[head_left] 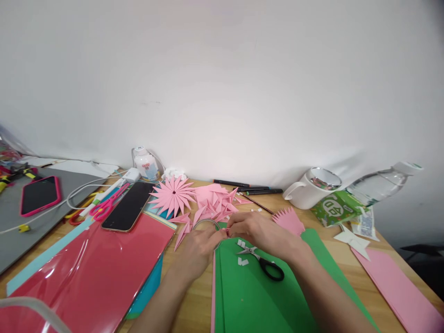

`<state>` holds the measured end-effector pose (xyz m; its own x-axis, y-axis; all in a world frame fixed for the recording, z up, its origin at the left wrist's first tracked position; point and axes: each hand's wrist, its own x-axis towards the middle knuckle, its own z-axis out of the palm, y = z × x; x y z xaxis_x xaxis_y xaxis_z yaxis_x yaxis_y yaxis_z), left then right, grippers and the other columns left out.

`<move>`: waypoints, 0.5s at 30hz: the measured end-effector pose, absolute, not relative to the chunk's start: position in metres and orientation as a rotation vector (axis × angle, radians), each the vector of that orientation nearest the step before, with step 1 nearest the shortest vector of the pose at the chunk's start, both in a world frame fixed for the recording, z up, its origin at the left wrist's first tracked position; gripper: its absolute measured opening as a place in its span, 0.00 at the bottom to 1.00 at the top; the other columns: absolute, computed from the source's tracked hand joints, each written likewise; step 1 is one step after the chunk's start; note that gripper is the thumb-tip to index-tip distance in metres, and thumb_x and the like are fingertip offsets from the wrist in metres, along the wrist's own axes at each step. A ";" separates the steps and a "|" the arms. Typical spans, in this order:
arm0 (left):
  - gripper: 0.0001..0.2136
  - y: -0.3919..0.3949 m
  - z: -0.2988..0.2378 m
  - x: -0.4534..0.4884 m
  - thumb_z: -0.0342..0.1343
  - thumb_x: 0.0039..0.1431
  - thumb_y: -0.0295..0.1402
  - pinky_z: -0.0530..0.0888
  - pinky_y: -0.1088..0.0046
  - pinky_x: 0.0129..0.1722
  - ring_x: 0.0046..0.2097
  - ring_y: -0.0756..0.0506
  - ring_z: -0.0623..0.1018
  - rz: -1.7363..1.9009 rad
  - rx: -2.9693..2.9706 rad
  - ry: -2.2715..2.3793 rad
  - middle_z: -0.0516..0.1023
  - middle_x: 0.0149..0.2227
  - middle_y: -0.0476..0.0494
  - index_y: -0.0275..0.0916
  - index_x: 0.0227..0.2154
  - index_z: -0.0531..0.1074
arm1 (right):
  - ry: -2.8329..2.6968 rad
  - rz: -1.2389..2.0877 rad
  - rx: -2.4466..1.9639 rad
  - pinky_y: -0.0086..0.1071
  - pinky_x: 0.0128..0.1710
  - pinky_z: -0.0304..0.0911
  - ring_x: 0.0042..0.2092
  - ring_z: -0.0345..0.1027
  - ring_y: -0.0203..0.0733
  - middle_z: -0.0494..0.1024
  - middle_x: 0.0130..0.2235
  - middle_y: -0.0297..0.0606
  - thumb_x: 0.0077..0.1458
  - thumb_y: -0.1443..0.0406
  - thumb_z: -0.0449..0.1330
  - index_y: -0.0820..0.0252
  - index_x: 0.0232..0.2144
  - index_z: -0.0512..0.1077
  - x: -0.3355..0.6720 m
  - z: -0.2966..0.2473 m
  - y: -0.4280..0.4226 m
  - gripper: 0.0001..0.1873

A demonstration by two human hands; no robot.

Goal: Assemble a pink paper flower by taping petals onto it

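Observation:
My left hand (198, 249) and my right hand (256, 231) meet at the near side of a heap of folded pink paper pieces (217, 206). Between their pinched fingertips is a small folded pink paper piece (227, 232), mostly covered by the fingers. A ring that looks like a roll of tape (205, 222) lies behind my left hand, partly hidden by it. Under my right hand is green paper (258, 296), with black-handled scissors (262, 262) lying slightly open on it. Small white bits (243, 262) lie around the blades. A pink pointed paper rosette (173, 193) sits left of the heap.
To the left are a red sheet in a clear sleeve (93, 273), a black phone (128, 206) and pink scissors (108, 203). Pens (258, 189) lie along the wall. A white mug (312, 189), green packet (336, 208) and tilted water bottle (381, 185) stand at the right.

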<state>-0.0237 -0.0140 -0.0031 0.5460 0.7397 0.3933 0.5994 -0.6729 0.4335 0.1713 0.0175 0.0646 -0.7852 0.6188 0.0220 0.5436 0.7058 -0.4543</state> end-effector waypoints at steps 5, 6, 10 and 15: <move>0.12 -0.013 -0.004 -0.024 0.43 0.63 0.25 0.66 0.75 0.31 0.34 0.48 0.70 0.845 2.571 1.103 0.70 0.30 0.45 0.38 0.40 0.72 | -2.764 0.609 -0.970 0.27 0.28 0.50 0.29 0.63 0.33 0.72 0.29 0.36 0.58 0.75 0.53 0.65 0.23 0.73 0.169 0.065 0.017 0.13; 0.12 -0.013 -0.003 -0.024 0.43 0.63 0.25 0.66 0.75 0.31 0.34 0.48 0.71 0.865 2.577 1.092 0.70 0.30 0.45 0.38 0.40 0.72 | -2.765 0.605 -0.984 0.27 0.27 0.50 0.29 0.62 0.33 0.72 0.29 0.36 0.57 0.75 0.53 0.65 0.23 0.72 0.168 0.066 0.017 0.13; 0.12 -0.013 -0.002 -0.024 0.43 0.63 0.25 0.67 0.75 0.31 0.34 0.48 0.71 0.922 2.589 1.080 0.71 0.30 0.45 0.39 0.40 0.72 | -2.732 0.653 -0.981 0.27 0.27 0.51 0.29 0.63 0.33 0.72 0.29 0.36 0.58 0.74 0.54 0.65 0.23 0.72 0.168 0.068 0.017 0.13; 0.11 -0.013 -0.003 -0.024 0.44 0.62 0.25 0.67 0.75 0.31 0.34 0.48 0.72 0.908 2.601 1.092 0.72 0.30 0.45 0.38 0.39 0.72 | -2.713 0.687 -0.930 0.27 0.28 0.52 0.29 0.63 0.33 0.73 0.29 0.36 0.60 0.72 0.53 0.65 0.23 0.73 0.171 0.066 0.018 0.15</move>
<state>-0.0238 -0.0131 -0.0029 0.5444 0.6959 0.4682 0.5874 -0.7148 0.3794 0.1706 0.0184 0.0661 -0.7845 0.6194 0.0308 0.5300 0.6954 -0.4853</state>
